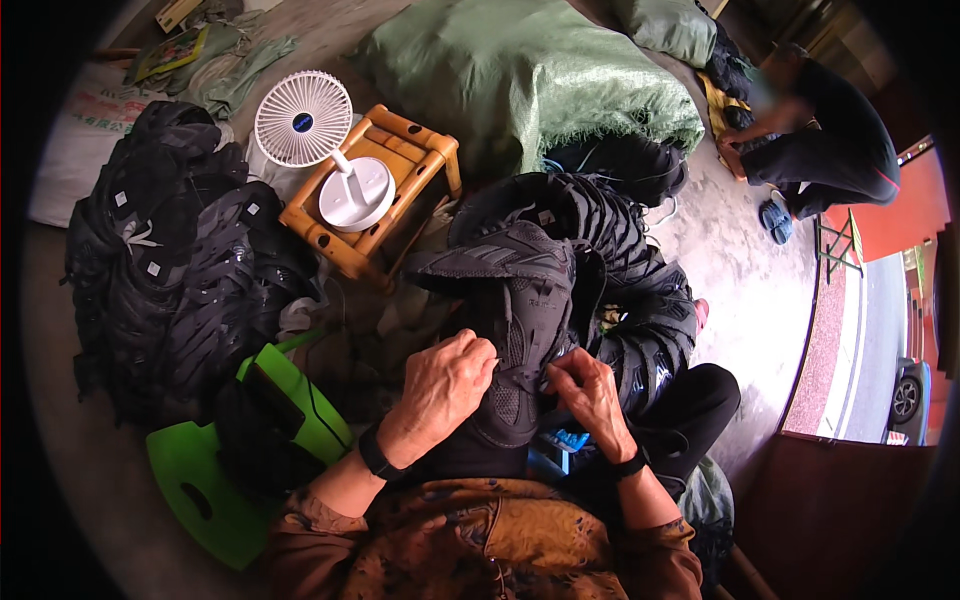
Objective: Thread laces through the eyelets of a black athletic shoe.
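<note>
A black sports shoe (526, 318), mesh and panels on its surface, rests over my lap between my two hands. My left hand (445, 385) is at its left side, thumb and fingertips pinched together. At the right side my right hand (588, 398) is also closed in a pinch. Whatever the fingertips hold, perhaps lace ends, is too small to make out. Just beyond lies another dark shoe piece (490, 256), touching the first. A curved row of black shoes (625, 235) is stacked close together beyond and to the right of my hands.
Left stands a big heap of black shoes (190, 230). A white fan (303, 120) sits on a bamboo stool (400, 160). Near my left arm is a bright green plastic piece (205, 490). A green woven sack (480, 60) lies ahead; another person (830, 130) bends down at far right.
</note>
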A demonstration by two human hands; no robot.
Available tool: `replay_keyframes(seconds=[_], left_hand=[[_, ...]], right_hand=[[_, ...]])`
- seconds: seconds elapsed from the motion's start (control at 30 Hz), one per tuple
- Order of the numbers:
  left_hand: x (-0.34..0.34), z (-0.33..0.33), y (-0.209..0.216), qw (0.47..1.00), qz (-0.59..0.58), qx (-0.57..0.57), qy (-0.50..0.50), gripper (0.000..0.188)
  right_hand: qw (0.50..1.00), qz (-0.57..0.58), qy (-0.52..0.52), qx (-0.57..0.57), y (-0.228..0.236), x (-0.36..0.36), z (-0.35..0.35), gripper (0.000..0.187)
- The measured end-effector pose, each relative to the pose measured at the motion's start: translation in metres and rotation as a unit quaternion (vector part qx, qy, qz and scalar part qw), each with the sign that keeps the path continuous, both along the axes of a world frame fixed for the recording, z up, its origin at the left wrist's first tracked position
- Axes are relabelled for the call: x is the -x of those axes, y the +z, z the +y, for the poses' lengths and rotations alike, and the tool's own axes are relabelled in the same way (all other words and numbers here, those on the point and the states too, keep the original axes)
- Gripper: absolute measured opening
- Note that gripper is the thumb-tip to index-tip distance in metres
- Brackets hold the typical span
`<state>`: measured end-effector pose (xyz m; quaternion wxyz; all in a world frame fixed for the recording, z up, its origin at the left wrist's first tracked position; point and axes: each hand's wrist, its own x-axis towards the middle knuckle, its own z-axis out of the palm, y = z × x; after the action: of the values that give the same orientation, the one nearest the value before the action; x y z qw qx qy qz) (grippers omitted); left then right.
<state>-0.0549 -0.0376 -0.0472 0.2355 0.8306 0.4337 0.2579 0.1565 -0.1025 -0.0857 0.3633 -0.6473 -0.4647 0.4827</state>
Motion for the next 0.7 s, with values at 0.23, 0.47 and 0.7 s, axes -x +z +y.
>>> replay_keyframes(seconds=[0.23, 0.47, 0.7], left_hand=[[-0.020, -0.006, 0.008, 0.956, 0.247, -0.144, -0.068, 0.009], [0.002, 0.026, 0.014, 0.944, 0.149, -0.202, -0.216, 0.007], [0.000, 0.047, 0.019, 0.905, 0.175, -0.176, -0.347, 0.004]], right_hand=[[0.996, -0.058, 0.026, -0.059, -0.007, 0.001, 0.001, 0.010], [0.859, -0.388, 0.218, -0.255, 0.015, -0.016, 0.016, 0.015], [0.756, -0.420, 0.338, -0.372, 0.030, -0.036, 0.047, 0.024]])
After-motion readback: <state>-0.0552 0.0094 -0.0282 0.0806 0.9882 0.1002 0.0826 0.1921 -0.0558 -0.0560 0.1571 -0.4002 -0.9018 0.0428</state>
